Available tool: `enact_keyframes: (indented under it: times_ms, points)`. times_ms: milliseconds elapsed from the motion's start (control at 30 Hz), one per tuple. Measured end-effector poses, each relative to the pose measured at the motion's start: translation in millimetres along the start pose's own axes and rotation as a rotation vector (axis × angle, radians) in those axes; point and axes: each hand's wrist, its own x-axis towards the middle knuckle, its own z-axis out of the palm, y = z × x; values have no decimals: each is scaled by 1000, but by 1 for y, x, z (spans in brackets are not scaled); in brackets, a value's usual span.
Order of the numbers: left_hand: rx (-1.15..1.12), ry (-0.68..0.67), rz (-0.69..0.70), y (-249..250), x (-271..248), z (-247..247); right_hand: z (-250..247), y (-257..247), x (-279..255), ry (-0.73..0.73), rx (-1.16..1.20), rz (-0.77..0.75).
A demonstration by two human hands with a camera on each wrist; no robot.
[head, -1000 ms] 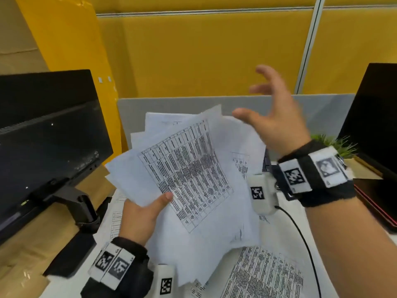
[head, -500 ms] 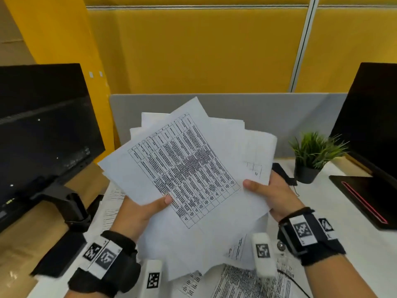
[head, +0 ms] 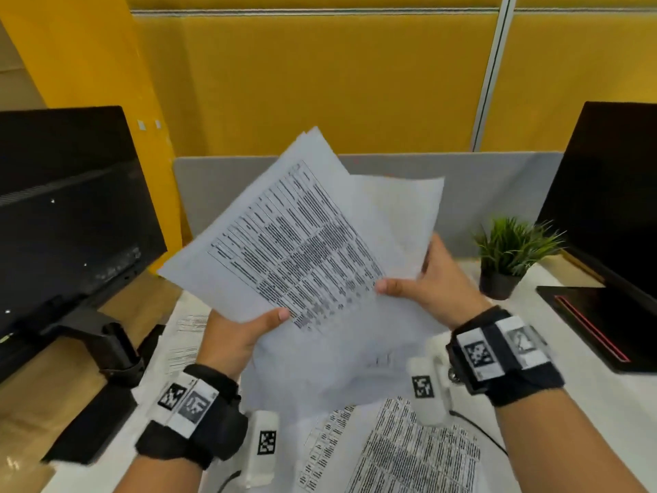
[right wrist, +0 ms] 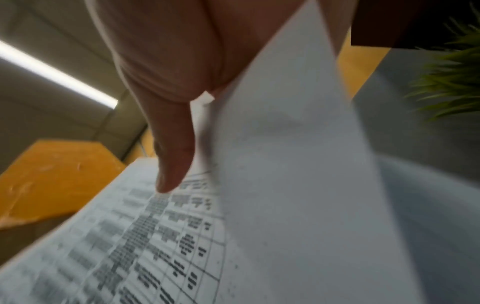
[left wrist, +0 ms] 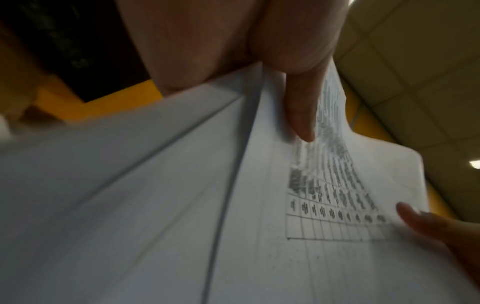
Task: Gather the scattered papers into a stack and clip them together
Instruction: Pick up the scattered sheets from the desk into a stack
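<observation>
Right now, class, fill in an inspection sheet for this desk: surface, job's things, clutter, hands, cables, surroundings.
Surface: white desk, partly papered.
Job's things: held papers fanned, uneven; loose sheets on the desk; no clip seen.
Clutter: potted plant, laptop.
Hands: left hand and right hand both pinch the held papers, thumbs on top.
Cables: black cable on the desk by the right wrist.
Surroundings: monitor on the left, grey divider, yellow wall.

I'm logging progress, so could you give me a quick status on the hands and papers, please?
Left hand and right hand both grip the held papers, edges uneven. More sheets lie on the desk. No clip visible.
</observation>
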Motion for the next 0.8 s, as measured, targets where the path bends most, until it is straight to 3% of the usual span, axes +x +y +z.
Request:
enact_keyframes:
  times_ms: [133, 333, 600, 800]
  points:
    - [20, 79, 22, -15, -10, 6, 19, 25, -17, 25, -62, 38]
    - [3, 113, 191, 14, -2, 4, 26, 6, -16, 135, 22, -107]
    - [40, 94, 83, -2, -7, 1, 46, 35, -27, 80, 113, 9]
    - [15, 140, 143, 9, 3, -2, 50, 22, -15, 144, 201, -22]
